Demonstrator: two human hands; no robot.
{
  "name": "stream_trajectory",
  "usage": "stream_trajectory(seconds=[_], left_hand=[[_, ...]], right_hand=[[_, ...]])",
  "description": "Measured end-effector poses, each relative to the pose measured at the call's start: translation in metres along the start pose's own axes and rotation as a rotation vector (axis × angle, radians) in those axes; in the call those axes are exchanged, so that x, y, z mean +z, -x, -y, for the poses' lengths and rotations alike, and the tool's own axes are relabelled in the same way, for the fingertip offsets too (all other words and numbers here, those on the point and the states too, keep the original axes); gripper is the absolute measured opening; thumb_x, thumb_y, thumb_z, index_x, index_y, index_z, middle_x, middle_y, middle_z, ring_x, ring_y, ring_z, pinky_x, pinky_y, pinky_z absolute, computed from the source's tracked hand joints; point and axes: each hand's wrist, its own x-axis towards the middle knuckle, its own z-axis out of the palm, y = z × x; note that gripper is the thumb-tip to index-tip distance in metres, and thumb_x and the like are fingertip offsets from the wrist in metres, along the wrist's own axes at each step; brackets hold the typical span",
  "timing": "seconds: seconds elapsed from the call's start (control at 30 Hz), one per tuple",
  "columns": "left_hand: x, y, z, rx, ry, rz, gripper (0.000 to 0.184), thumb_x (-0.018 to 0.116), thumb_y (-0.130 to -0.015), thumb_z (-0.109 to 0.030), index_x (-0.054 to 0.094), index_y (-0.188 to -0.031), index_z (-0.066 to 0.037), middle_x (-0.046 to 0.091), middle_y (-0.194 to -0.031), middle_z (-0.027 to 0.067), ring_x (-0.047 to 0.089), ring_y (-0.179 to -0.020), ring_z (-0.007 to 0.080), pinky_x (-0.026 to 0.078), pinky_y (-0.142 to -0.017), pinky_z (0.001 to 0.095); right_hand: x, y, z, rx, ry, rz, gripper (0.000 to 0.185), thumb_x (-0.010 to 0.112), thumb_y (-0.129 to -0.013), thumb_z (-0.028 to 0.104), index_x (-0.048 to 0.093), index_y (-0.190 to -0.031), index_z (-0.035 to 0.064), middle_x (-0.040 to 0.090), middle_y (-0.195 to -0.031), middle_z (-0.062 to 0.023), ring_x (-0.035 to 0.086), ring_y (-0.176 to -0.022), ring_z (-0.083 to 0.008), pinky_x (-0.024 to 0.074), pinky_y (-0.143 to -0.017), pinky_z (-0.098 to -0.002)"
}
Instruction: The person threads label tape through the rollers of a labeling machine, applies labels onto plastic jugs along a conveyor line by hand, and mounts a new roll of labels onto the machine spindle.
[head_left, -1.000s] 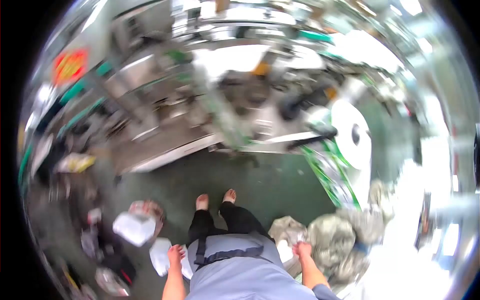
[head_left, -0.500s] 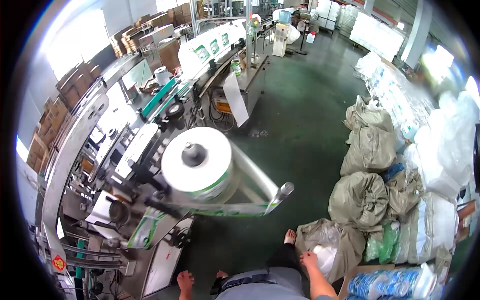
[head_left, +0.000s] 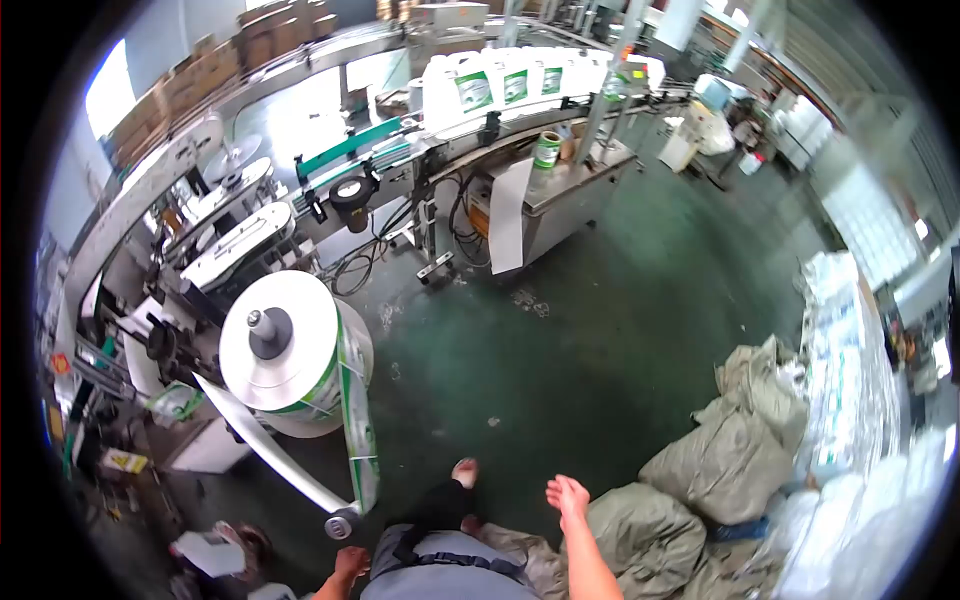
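Observation:
My left hand (head_left: 350,563) hangs low beside my body with its fingers curled in, and nothing shows in it. Just above it is the end of a metal roller (head_left: 340,525), apart from the hand as far as I can tell. A label web (head_left: 361,430) runs from a large label roll (head_left: 335,350) round that roller. Out in front of my right side, my right hand (head_left: 568,497) is empty, its fingers loosely stretched and partly apart. Nearest to it lies a tan sack (head_left: 645,535), which it does not touch.
More tan sacks (head_left: 725,455) and plastic-wrapped goods (head_left: 845,370) line the right side. A conveyor with white jugs (head_left: 515,85) crosses the back. A metal cabinet (head_left: 560,225) stands before it, above the green floor (head_left: 480,370).
The view has swung right and my body has moved forward past the open sack. My right hand has left the sack's side and its fingers have loosened. The label roll now appears farther left.

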Motion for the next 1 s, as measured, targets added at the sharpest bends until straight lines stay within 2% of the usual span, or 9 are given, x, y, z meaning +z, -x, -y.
stream_trajectory(seconds=[0.03,0.1,0.13,0.33,0.4,0.5,0.63,0.83,1.0], left_hand=[[0.017,-0.013,0.019,-0.012,0.035,-0.001,0.024,0.062,-0.094,-0.014,0.066,-0.071,-0.008,0.065,-0.069,0.0040,0.063,-0.052,0.0175,0.047,-0.044,0.0327],[0.066,-0.038,0.037,0.847,-1.252,-0.086,0.024,0.062,-0.093,-0.019,0.067,-0.073,-0.005,0.065,-0.066,0.0077,0.063,-0.052,0.0199,0.051,-0.048,0.0385],[0.101,-0.036,0.018,0.504,-1.286,0.013,0.031,0.061,-0.092,-0.026,0.068,-0.074,-0.002,0.063,-0.062,0.0114,0.065,-0.055,0.0217,0.053,-0.054,0.0417],[0.295,-0.051,-0.147,-0.158,0.023,-0.184,0.032,0.060,-0.099,-0.028,0.062,-0.076,-0.005,0.052,-0.057,0.0043,0.047,-0.045,0.0163,0.036,-0.040,0.0371],[0.329,-0.107,-0.209,0.031,0.275,-0.097,0.026,0.060,-0.103,-0.026,0.062,-0.089,-0.004,0.057,-0.065,0.0067,0.051,-0.045,0.0161,0.033,-0.036,0.0329],[0.385,-0.200,-0.336,0.461,0.001,-0.457,0.032,0.061,-0.102,-0.030,0.069,-0.115,-0.001,0.069,-0.087,0.0100,0.065,-0.067,0.0175,0.052,-0.059,0.0316],[0.460,-0.167,-0.608,0.670,0.293,-0.279,0.033,0.066,-0.102,-0.018,0.062,-0.129,0.001,0.070,-0.109,0.0082,0.065,-0.085,0.0126,0.057,-0.072,0.0298],[0.539,-0.137,-0.901,1.034,0.470,-0.318,0.041,0.069,-0.102,-0.024,0.061,-0.136,-0.003,0.070,-0.121,0.0083,0.068,-0.095,0.0135,0.055,-0.079,0.0284],[0.512,-0.137,-1.132,1.232,0.448,-0.494,0.065,0.075,-0.096,-0.030,0.050,-0.146,0.004,0.064,-0.137,0.0224,0.064,-0.125,0.0294,0.050,-0.107,0.0382]], right_hand=[[0.011,-0.025,0.039,-0.035,0.047,0.049,0.025,0.066,-0.103,0.025,0.071,-0.115,0.0037,0.077,-0.102,-0.0112,0.074,-0.082,-0.0178,0.0605,-0.070,-0.0313],[0.032,-0.067,0.107,-0.098,0.140,0.158,0.026,0.064,-0.105,0.024,0.071,-0.117,0.0036,0.077,-0.102,-0.0104,0.073,-0.083,-0.0169,0.0601,-0.072,-0.0312],[0.038,-0.085,0.136,-0.144,0.224,0.201,0.026,0.064,-0.105,0.025,0.072,-0.118,0.0042,0.077,-0.102,-0.0101,0.073,-0.083,-0.0164,0.0594,-0.073,-0.0301],[-0.024,-0.193,0.234,-0.561,0.704,0.265,0.024,0.067,-0.102,0.021,0.074,-0.116,0.0020,0.079,-0.096,-0.0081,0.074,-0.084,-0.0141,0.0590,-0.078,-0.0291],[-0.063,-0.247,0.244,-0.417,0.557,0.234,0.024,0.067,-0.103,0.021,0.074,-0.115,0.0017,0.079,-0.096,-0.0093,0.074,-0.080,-0.0147,0.0589,-0.072,-0.0286],[-0.101,-0.307,0.284,-0.044,0.392,0.044,0.021,0.064,-0.104,0.018,0.073,-0.113,0.0020,0.078,-0.096,-0.0114,0.073,-0.076,-0.0151,0.0583,-0.064,-0.0277],[-0.091,-0.423,0.356,-0.011,0.434,0.030,0.023,0.058,-0.106,0.016,0.072,-0.118,0.0026,0.078,-0.097,-0.0112,0.073,-0.076,-0.0159,0.0593,-0.063,-0.0293],[0.057,-0.557,0.541,-0.154,0.391,0.239,0.026,0.063,-0.105,0.023,0.072,-0.118,0.0024,0.078,-0.101,-0.0108,0.073,-0.080,-0.0153,0.0592,-0.070,-0.0283],[0.231,-0.592,0.694,-0.411,0.383,0.530,0.027,0.065,-0.104,0.021,0.070,-0.122,0.0013,0.077,-0.102,-0.0090,0.072,-0.082,-0.0142,0.0596,-0.073,-0.0295]])
